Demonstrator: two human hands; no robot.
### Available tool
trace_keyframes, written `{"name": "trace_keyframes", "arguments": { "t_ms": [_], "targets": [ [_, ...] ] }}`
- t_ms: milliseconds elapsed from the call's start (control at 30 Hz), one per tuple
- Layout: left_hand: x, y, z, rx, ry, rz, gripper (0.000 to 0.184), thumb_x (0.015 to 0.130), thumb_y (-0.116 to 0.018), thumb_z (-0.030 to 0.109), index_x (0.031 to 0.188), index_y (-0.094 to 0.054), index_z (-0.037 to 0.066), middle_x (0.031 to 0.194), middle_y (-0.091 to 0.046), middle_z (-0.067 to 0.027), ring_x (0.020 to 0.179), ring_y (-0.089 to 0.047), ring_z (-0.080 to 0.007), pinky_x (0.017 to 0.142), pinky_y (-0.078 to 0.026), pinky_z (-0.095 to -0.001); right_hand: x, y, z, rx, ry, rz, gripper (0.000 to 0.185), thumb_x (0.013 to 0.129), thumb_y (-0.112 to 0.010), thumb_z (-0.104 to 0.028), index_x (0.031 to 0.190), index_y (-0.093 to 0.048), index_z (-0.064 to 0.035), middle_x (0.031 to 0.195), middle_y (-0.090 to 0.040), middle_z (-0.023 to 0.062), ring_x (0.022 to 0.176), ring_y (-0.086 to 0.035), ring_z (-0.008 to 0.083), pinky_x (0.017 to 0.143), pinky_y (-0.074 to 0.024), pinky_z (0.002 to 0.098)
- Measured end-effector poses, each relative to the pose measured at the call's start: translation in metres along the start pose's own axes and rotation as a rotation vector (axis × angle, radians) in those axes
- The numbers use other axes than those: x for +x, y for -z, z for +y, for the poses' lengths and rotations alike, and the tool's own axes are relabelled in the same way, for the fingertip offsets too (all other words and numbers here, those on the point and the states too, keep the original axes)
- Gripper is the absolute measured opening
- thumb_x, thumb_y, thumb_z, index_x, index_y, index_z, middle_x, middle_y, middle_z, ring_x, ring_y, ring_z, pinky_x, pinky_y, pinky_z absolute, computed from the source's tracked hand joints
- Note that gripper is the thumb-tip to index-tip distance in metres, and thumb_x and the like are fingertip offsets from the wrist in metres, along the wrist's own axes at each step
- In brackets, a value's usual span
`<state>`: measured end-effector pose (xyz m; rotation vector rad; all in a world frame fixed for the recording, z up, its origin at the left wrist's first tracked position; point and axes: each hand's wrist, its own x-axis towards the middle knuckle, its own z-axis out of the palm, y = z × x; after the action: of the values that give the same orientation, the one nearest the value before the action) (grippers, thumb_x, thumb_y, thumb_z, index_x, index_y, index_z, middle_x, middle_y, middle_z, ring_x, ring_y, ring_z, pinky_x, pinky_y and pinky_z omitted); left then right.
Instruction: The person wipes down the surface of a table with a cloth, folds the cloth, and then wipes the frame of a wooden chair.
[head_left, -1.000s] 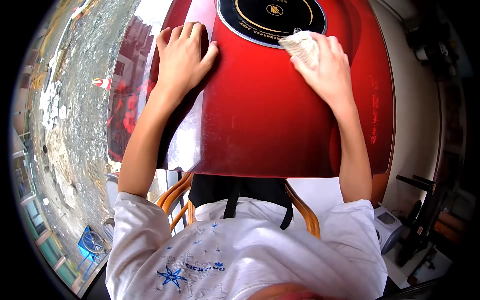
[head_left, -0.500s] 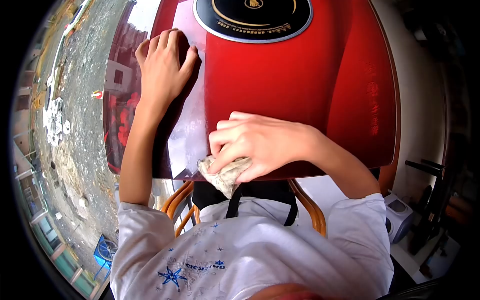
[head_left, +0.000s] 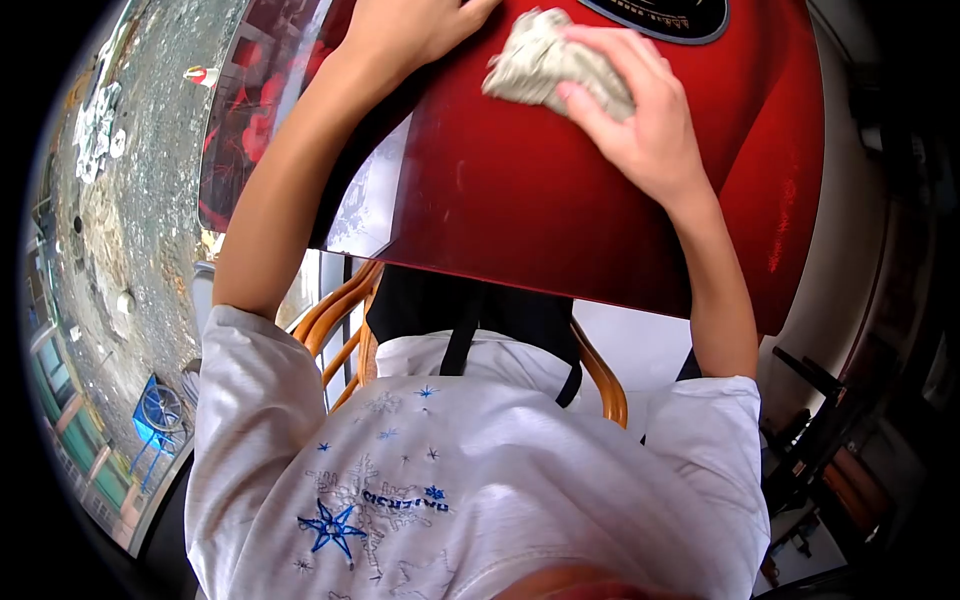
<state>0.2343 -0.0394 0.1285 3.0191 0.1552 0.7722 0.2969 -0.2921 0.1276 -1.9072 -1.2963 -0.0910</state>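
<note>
Both left hand (head_left: 422,27) and black disc (head_left: 676,16) are cut off.

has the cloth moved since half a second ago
Yes, the cloth has moved away from the near edge of the red table, towards the black cooktop.

The top edge crops the left hand (head_left: 420,28) and black hotplate (head_left: 680,18).

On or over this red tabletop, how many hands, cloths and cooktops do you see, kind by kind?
Left hand and right hand: 2 hands
Off-white cloth: 1
Black cooktop, partly in view: 1
Total: 4
</note>
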Motion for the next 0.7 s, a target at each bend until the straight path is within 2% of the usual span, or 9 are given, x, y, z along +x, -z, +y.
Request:
{"name": "trace_keyframes", "arguments": {
  "t_ms": [67,200,300,400,467,533,600,667,700],
  "targets": [
    [0.001,-0.005,-0.001,-0.005,-0.004,0.0,0.042,0.095,-0.061,0.036,0.112,-0.06,-0.003,0.112,-0.068,-0.0243,0.117,-0.061,-0.0397,0.11,-0.037,-0.0577,-0.004,-0.006,-0.024,0.17,0.103,-0.215,0.037,0.083,-0.079,-0.017,0.119,-0.075,-0.0113,0.109,-0.07,0.0062,0.101,-0.064,0.0257,0.095,-0.0467,0.0389],
    [0.002,-0.007,0.001,0.021,-0.006,0.001,0.042,0.096,-0.061,0.035,0.113,-0.059,-0.003,0.113,-0.068,-0.024,0.117,-0.061,-0.0398,0.11,-0.037,-0.0577,-0.015,-0.014,-0.054,0.28,0.251,-0.376,0.037,0.074,-0.081,-0.014,0.111,-0.08,-0.0173,0.1,-0.068,-0.003,0.093,-0.06,0.0193,0.088,-0.0442,0.0354],
    [0.005,-0.005,0.005,-0.01,0.004,-0.013,0.04,0.096,-0.061,0.034,0.113,-0.06,-0.002,0.115,-0.068,-0.024,0.117,-0.061,-0.0402,0.11,-0.038,-0.0566,-0.018,-0.007,-0.055,0.478,0.258,-0.642,0.039,0.072,-0.081,-0.015,0.111,-0.082,-0.016,0.098,-0.066,-0.0037,0.09,-0.058,0.0202,0.086,-0.0437,0.0354],
    [0.005,0.0,0.008,-0.044,-0.002,-0.022,0.039,0.096,-0.061,0.033,0.111,-0.06,-0.002,0.115,-0.066,-0.0235,0.116,-0.06,-0.0406,0.11,-0.038,-0.0555,-0.013,0.007,-0.048,0.639,0.166,-0.909,0.036,0.07,-0.078,-0.012,0.105,-0.084,-0.0132,0.094,-0.068,-0.0021,0.092,-0.06,0.0204,0.089,-0.0431,0.0343],
    [0.004,0.0,0.007,-0.043,-0.022,-0.021,0.038,0.096,-0.061,0.033,0.11,-0.06,-0.002,0.114,-0.065,-0.023,0.115,-0.06,-0.0408,0.11,-0.038,-0.0553,-0.008,0.023,-0.029,0.804,0.114,-0.989,0.035,0.071,-0.076,-0.009,0.104,-0.084,-0.0107,0.098,-0.073,0.0,0.093,-0.066,0.0178,0.087,-0.0504,0.034],
    [0.003,-0.002,0.006,-0.02,-0.031,-0.006,0.037,0.095,-0.061,0.033,0.109,-0.059,-0.002,0.112,-0.064,-0.0223,0.114,-0.06,-0.0409,0.11,-0.038,-0.0556,-0.003,0.049,-0.006,0.914,-0.02,-0.794,0.032,0.073,-0.08,-0.008,0.105,-0.083,-0.0084,0.099,-0.074,0.0022,0.092,-0.069,0.0157,0.083,-0.0539,0.031],
    [0.002,-0.002,0.006,-0.015,-0.021,-0.004,0.037,0.094,-0.061,0.033,0.108,-0.059,-0.001,0.111,-0.064,-0.0221,0.114,-0.06,-0.0409,0.11,-0.038,-0.0556,0.002,0.061,0.011,0.878,-0.093,-0.287,0.032,0.075,-0.084,-0.007,0.107,-0.082,-0.0069,0.098,-0.074,0.0036,0.09,-0.069,0.0145,0.081,-0.0543,0.0277],
    [0.005,-0.002,0.005,-0.014,-0.014,-0.018,0.038,0.094,-0.061,0.033,0.108,-0.059,-0.001,0.112,-0.064,-0.0223,0.115,-0.06,-0.0409,0.11,-0.038,-0.0556,0.003,0.066,0.004,0.627,-0.552,0.162,0.044,0.077,-0.081,-0.004,0.12,-0.077,-0.0074,0.1,-0.071,0.0043,0.09,-0.066,0.0117,0.082,-0.0539,0.0273],
    [0.005,-0.002,0.005,-0.017,-0.017,-0.022,0.038,0.094,-0.061,0.033,0.109,-0.059,-0.002,0.112,-0.064,-0.0223,0.115,-0.06,-0.0409,0.11,-0.038,-0.0555,0.005,0.061,0.008,0.593,-0.492,0.242,0.039,0.083,-0.08,-0.007,0.121,-0.071,-0.0009,0.108,-0.072,0.0091,0.099,-0.067,0.0158,0.089,-0.0539,0.0301]
  ]
}}
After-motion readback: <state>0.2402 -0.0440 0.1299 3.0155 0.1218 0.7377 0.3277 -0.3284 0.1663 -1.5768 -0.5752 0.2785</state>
